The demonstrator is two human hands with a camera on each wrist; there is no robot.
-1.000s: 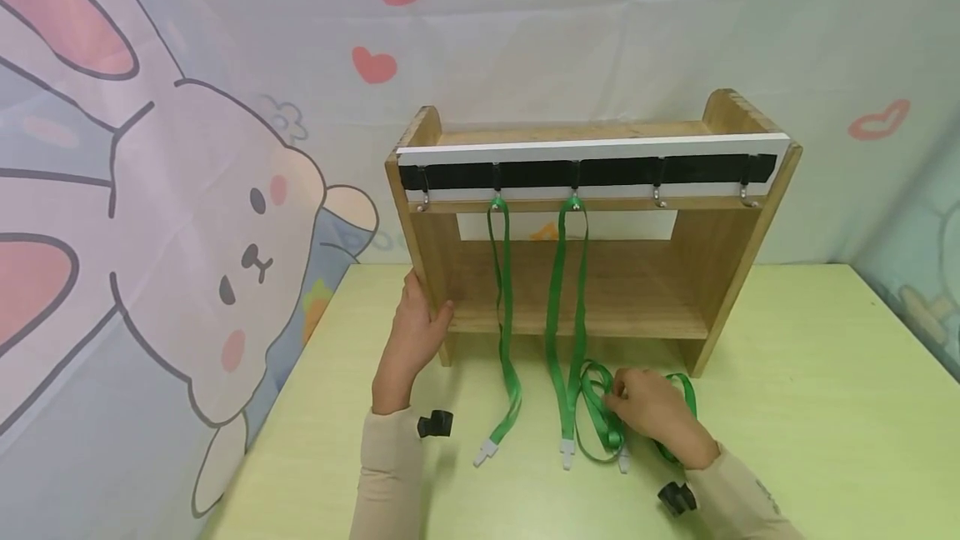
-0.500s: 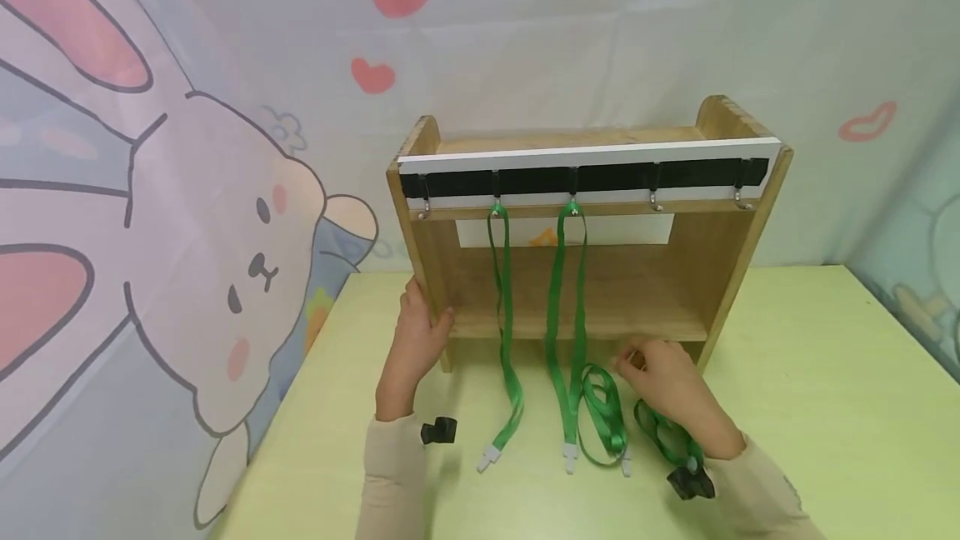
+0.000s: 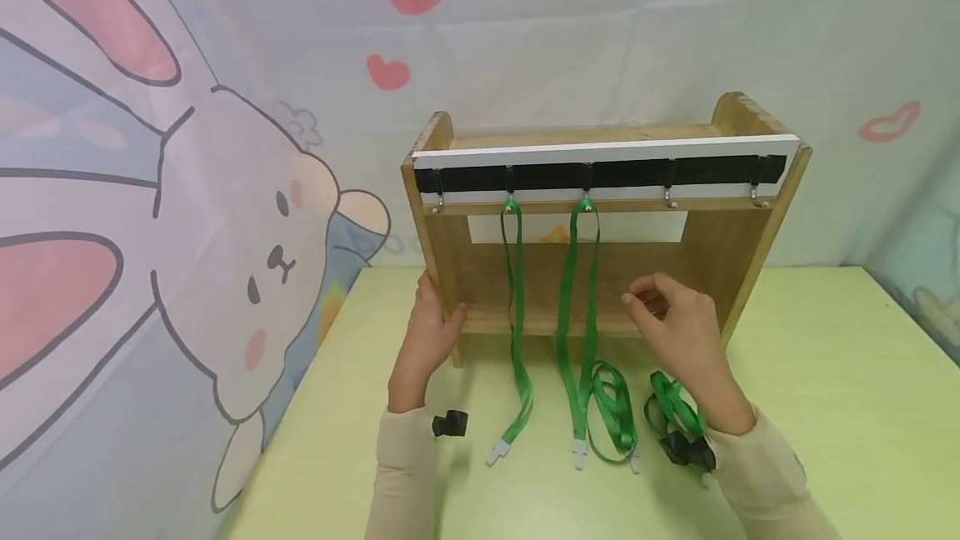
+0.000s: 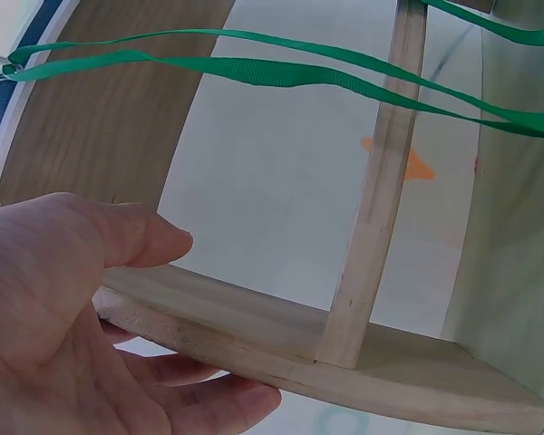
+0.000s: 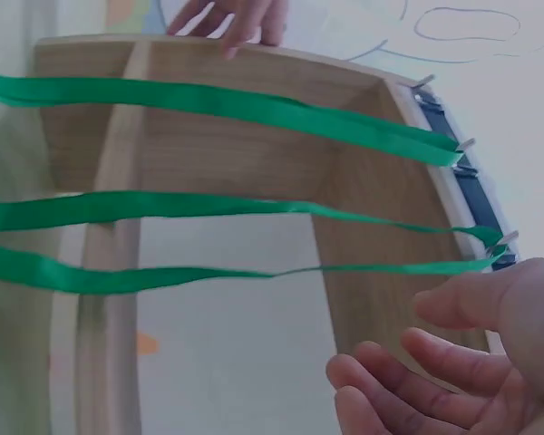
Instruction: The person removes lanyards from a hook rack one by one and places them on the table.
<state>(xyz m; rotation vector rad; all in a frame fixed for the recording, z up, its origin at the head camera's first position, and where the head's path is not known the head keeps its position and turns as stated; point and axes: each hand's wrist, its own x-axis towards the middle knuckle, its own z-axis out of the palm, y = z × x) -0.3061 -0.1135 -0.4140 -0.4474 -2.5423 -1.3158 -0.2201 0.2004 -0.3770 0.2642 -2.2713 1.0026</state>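
My left hand [image 3: 429, 332] grips the left side panel of a small wooden shelf [image 3: 757, 265]; in the left wrist view its thumb [image 4: 150, 237] lies inside the panel and the fingers outside. My right hand [image 3: 684, 332] is raised in front of the shelf's right half, loosely curled. The right wrist view shows nothing between its thumb and fingers [image 5: 390, 385]. One green lanyard [image 3: 517, 315] hangs from the second hook, another green lanyard [image 3: 567, 307] from the middle hook. Below lie a coiled lanyard [image 3: 615, 407] and, under my right wrist, a bundled lanyard [image 3: 670, 402].
A white rail with a black strip [image 3: 626, 176] runs across the shelf's top front. Its left hook and two right hooks, including the fourth hook [image 3: 670, 198], carry nothing. The shelf stands on a pale green table [image 3: 315, 440] before a printed cloth backdrop [image 3: 585, 48].
My right hand has lifted from the coiled lanyard on the table to in front of the shelf, uncovering the bundled lanyard. The left hand keeps its grip on the panel.
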